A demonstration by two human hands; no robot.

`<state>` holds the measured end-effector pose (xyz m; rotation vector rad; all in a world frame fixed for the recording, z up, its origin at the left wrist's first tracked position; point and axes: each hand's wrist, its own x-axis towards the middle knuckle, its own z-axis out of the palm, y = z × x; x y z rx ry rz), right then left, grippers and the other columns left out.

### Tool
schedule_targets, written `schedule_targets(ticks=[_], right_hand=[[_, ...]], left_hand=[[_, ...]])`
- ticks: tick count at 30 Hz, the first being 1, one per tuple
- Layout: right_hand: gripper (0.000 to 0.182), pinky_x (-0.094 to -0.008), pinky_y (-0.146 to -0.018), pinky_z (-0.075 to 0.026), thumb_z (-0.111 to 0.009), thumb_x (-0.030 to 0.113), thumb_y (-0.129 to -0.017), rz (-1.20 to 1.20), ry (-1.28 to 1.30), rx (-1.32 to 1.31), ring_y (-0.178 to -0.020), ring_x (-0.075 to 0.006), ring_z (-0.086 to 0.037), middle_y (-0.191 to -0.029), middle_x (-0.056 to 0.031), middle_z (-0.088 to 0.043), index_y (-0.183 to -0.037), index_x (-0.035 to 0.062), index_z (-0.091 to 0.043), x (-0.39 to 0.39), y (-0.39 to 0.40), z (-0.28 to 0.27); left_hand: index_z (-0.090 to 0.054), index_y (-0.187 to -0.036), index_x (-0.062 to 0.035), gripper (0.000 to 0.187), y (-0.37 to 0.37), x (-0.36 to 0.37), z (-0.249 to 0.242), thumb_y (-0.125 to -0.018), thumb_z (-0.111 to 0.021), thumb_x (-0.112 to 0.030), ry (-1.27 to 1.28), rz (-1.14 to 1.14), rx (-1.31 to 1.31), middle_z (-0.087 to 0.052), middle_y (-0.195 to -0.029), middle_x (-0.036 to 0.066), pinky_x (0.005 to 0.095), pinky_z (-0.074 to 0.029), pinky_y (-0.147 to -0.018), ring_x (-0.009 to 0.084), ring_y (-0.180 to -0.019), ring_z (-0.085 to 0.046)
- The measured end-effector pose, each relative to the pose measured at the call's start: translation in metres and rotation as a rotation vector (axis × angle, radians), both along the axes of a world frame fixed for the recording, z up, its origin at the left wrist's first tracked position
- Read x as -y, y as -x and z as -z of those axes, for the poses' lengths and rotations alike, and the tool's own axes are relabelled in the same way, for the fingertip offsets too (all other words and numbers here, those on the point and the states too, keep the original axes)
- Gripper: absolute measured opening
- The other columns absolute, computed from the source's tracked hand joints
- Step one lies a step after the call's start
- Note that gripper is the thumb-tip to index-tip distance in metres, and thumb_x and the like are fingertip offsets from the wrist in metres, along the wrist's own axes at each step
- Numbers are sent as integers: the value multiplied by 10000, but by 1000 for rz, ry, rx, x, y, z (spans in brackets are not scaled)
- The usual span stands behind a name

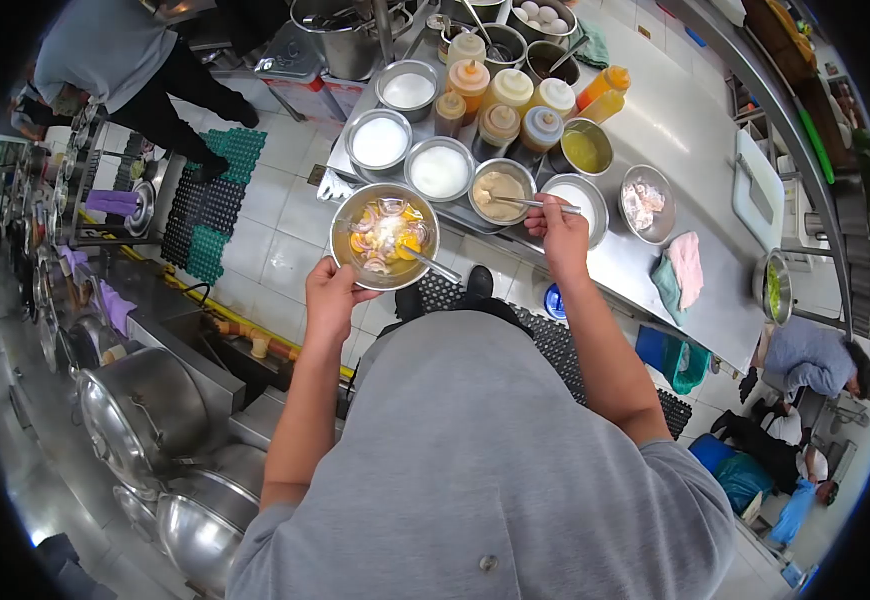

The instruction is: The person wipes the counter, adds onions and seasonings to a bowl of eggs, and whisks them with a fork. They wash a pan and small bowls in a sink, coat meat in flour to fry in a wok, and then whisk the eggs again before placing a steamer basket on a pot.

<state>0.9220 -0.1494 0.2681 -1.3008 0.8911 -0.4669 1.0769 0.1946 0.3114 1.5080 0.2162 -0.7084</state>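
Note:
My left hand [331, 302] grips the rim of a metal bowl [343, 228], held at the counter's near edge. Inside it are sliced onion rings [391, 207], egg yolk [413, 243], pale powder and a spoon [440, 265] whose handle sticks out to the right. My right hand [561, 238] is closed around the handle of another spoon [517, 200]. That spoon's tip rests in tan powder [500, 187] in a round metal container. Close by stand several metal containers of white granules or powder [440, 168]; one [583, 195] is partly behind my right hand.
Squeeze bottles [510, 90] and a pot of yellow liquid [585, 148] stand farther back. To the right are a bowl of pale raw pieces [645, 205] and cloths [688, 270]. Large pots [145, 410] stand at left. Other people [115, 50] work nearby.

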Motion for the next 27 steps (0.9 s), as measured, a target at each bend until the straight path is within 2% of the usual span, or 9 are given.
schedule_targets(ticks=[6,10,16,20,23,24,27], right_hand=[[326,-298,-731,-585,-548,228,-1135,80,-269,68,-826,-166,-704,-970,-101,-735,-1261,-37,-689,14,11,0],[326,-309,-743,-588,-552,235,-1136,109,-298,89,-837,-171,-711,-972,-100,-735,-1273,-29,-684,19,18,-5],[337,-305,-754,-582,-551,243,-1143,82,-294,119,-829,-162,-704,-965,-92,-734,-1290,-36,-671,12,24,-40],[361,-299,-759,-576,-561,268,-1146,-52,-280,128,-825,-163,-702,-974,-98,-737,-1291,-43,-673,-17,12,-81],[376,-294,-776,-574,-574,270,-1144,-246,-75,96,-830,-170,-703,-984,-101,-736,-1246,-69,-701,-56,-3,-98],[370,-295,-787,-577,-580,255,-1144,-352,120,90,-846,-169,-704,-1000,-101,-737,-1206,-77,-731,-65,-4,-98],[351,-300,-791,-583,-580,237,-1144,-447,686,96,-868,-162,-705,-1006,-97,-736,-1194,-70,-744,-78,-13,-110]], left_hand=[[-604,-1007,50,117,1,-1,3,-1010,-554,-57,-6,2,-9,-744,-985,180,341,-704,-681,252,-806,-793],[-616,-1100,50,173,2,-1,6,-980,-570,-66,3,25,-21,-750,-1024,172,329,-691,-713,249,-844,-793],[-616,-1140,69,217,5,5,-1,-980,-558,-65,7,27,-24,-740,-1038,169,336,-696,-718,257,-867,-794],[-563,-926,28,80,3,8,6,-978,-537,-27,20,12,-6,-692,-933,156,341,-701,-636,253,-779,-772],[-563,-913,25,91,4,10,3,-979,-541,-33,50,26,-7,-687,-911,148,338,-701,-636,251,-778,-772],[-568,-912,26,95,4,9,7,-981,-551,-36,51,30,-6,-685,-898,143,334,-701,-641,245,-775,-770],[-577,-917,29,85,5,8,2,-976,-564,-31,32,39,7,-686,-904,136,331,-700,-641,232,-766,-762]])
